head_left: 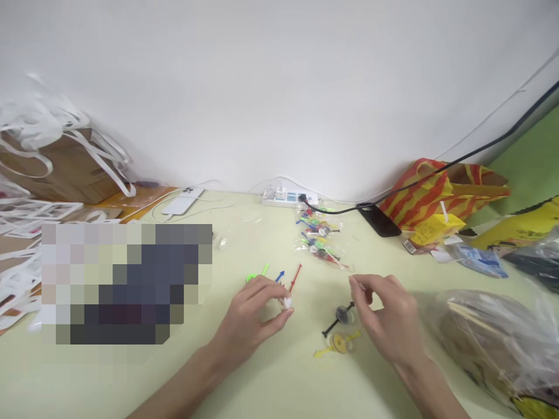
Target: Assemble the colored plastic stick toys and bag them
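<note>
My left hand (257,311) is curled on small plastic toy pieces: green (257,273), blue (280,274) and red (296,277) sticks poke out above the fingers, and a small white piece (287,302) shows at the fingertips. My right hand (384,314) hovers just right of it with thumb and forefinger pinched; whether it holds anything is too small to tell. Below it lie a black spinning top (342,316) and a yellow spinning top (338,343) on the pale green table (279,384).
Clear bags of colourful tops (321,238) lie further back. A white power strip (286,198), a phone (183,201) and a black cable stand by the wall. A striped bag (441,192) and a large plastic bag (493,337) sit right; a cardboard box (61,169) sits left.
</note>
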A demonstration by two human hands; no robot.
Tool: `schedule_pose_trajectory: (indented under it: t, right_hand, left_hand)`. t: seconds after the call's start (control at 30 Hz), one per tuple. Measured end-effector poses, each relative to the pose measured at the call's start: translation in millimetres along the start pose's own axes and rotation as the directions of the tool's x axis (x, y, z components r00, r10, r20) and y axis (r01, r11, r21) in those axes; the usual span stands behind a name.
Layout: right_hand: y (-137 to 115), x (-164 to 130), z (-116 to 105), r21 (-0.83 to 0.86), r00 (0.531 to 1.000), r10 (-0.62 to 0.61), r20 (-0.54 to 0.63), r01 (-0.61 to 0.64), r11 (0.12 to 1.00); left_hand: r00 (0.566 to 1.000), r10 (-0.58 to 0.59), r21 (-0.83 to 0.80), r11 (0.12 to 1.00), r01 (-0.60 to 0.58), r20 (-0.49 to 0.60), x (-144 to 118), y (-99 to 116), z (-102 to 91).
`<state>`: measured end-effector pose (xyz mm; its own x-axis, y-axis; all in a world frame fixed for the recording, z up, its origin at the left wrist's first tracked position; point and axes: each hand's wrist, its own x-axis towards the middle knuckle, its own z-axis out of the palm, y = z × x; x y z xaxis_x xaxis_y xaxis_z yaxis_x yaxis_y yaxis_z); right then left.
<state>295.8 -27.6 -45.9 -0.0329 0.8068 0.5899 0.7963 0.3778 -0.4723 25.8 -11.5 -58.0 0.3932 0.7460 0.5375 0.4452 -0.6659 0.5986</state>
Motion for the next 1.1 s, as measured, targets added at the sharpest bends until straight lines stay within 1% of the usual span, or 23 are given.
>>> schedule_pose_trajectory:
  t: [0.07, 0.13, 0.2, 0.27, 0.37, 0.47, 0.57, 0.67, 0.73, 0.8, 0.9, 0.97, 1.0, 1.03, 1.07, 1.1]
  right_hand:
    - [-1.7, -2.6, 8.5, -0.011, 0.997, -0.032, 0.07, 0.033, 0.999]
    - [-3.2, -4.6, 15.8, -0.065, 0.99, -0.056, 0.127, 0.065, 0.996]
    - [-4.5, -5.7, 21.3, -0.144, 0.984, -0.085, 0.154, 0.107, 0.984]
    - [-6.0, -5.9, 25.7, -0.211, 0.982, -0.108, 0.158, 0.14, 0.967]
    - [-9.3, -5.1, 31.9, -0.255, 0.978, -0.113, 0.173, 0.155, 0.954]
    - [-12.8, -3.8, 37.4, -0.27, 0.971, -0.107, 0.213, 0.163, 0.949]
    - [-14.3, -3.2, 39.8, -0.272, 0.96, -0.093, 0.264, 0.167, 0.948]
    - [-13.8, -4.5, 39.3, -0.25, 0.956, -0.08, 0.281, 0.154, 0.956]
    - [-13.2, -6.0, 38.3, -0.211, 0.958, -0.093, 0.27, 0.154, 0.965]
    - [-12.9, -6.9, 36.4, -0.158, 0.965, -0.133, 0.226, 0.171, 0.972]
    - [-11.2, -4.9, 28.4, -0.077, 0.979, -0.19, 0.079, 0.196, 0.978]
    - [-7.5, -1.4, 19.0, -0.035, 0.98, -0.199, -0.018, 0.198, 0.98]
    - [-4.8, 0.7, 13.6, -0.019, 0.979, -0.197, -0.049, 0.196, 0.98]
    - [-1.6, 2.9, 8.0, -0.001, 0.98, -0.192, -0.06, 0.192, 0.981]
    - [2.0, 5.0, 2.6, 0.022, 0.983, -0.179, -0.043, 0.18, 0.983]
    - [5.8, 6.9, -2.5, 0.048, 0.988, -0.155, 0.011, 0.155, 0.987]
  left_hand:
    - [0.998, 0.042, 0.104, 0.994, -0.047, 0.048, 4.9, 0.5, 3.3]
    - [0.992, 0.074, 0.195, 0.976, -0.093, 0.101, 13.6, -0.1, 7.0]
    - [0.979, 0.109, 0.266, 0.952, -0.152, 0.17, 25.4, -1.5, 10.6]
    - [0.959, 0.129, 0.311, 0.928, -0.206, 0.252, 38.1, -3.7, 14.4]
    - [0.931, 0.118, 0.346, 0.906, -0.244, 0.345, 52.6, -8.6, 20.2]
    - [0.913, 0.105, 0.357, 0.898, -0.257, 0.394, 58.3, -14.3, 23.0]
    - [0.892, 0.094, 0.339, 0.903, -0.263, 0.442, 58.2, -19.4, 19.1]
    - [0.872, 0.085, 0.333, 0.903, -0.273, 0.483, 56.4, -23.8, 11.4]
    - [0.864, 0.09, 0.339, 0.896, -0.288, 0.495, 54.7, -26.5, 7.6]
    - [0.867, 0.098, 0.362, 0.881, -0.303, 0.488, 52.1, -29.0, 6.0]
    - [0.893, 0.089, 0.421, 0.859, -0.293, 0.441, 47.1, -31.9, 5.6]
    - [0.904, 0.073, 0.449, 0.849, -0.277, 0.42, 44.0, -33.0, 5.3]
    - [0.906, 0.066, 0.456, 0.847, -0.272, 0.418, 42.7, -33.0, 5.2]
    - [0.905, 0.06, 0.459, 0.847, -0.269, 0.42, 41.9, -32.7, 5.3]
    - [0.904, 0.055, 0.457, 0.848, -0.267, 0.425, 41.5, -31.8, 5.8]
    - [0.902, 0.053, 0.452, 0.852, -0.264, 0.429, 41.6, -30.3, 6.9]
